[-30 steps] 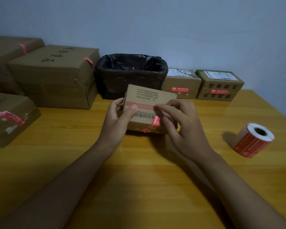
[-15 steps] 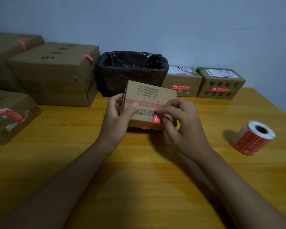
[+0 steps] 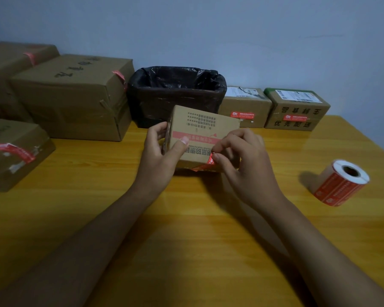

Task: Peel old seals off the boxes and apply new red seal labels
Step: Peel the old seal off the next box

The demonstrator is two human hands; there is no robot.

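A small cardboard box with printed text stands tilted on the wooden table in the middle. My left hand grips its left edge, thumb pressed on the front face. My right hand pinches the lifted end of an old red seal at the box's lower right corner; the seal is partly peeled and curls away. A roll of new red seal labels lies on its side at the right.
A bin lined with a black bag stands behind the box. Two small boxes with red labels sit at the back right. Large boxes and a box with a torn red seal fill the left.
My right hand's fingers have shifted along the red seal and lifted its end a little further off the box. The left hand keeps its hold.
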